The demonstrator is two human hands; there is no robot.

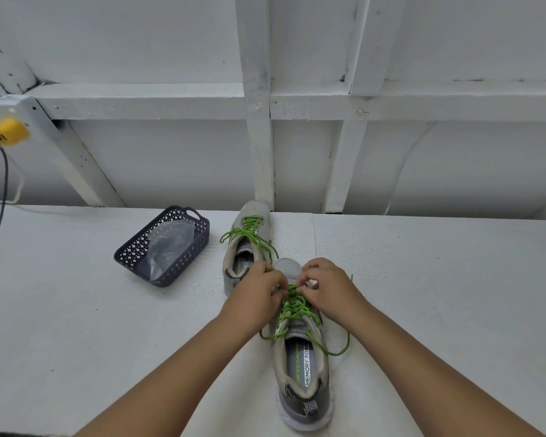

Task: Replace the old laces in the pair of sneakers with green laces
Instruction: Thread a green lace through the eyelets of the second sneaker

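Both hands, left point(255, 283) and right point(323, 283), pinch the green lace point(293, 305) on the near sneaker point(303, 367). The second sneaker point(249, 234) lies at 11 o'clock on the tabletop point(423, 279).

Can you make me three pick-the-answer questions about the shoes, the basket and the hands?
1. Where is the basket?
A. left of the far sneaker
B. on the near sneaker
C. on the wall

2. What colour are the laces?
A. red
B. green
C. white

3. What are the hands doing?
A. resting flat
B. holding the basket
C. pinching the near sneaker's laces

Answers: 1 A, it sits left of that shoe; 2 B, both shoes show green; 3 C, left hand and right hand meet at the lacing.
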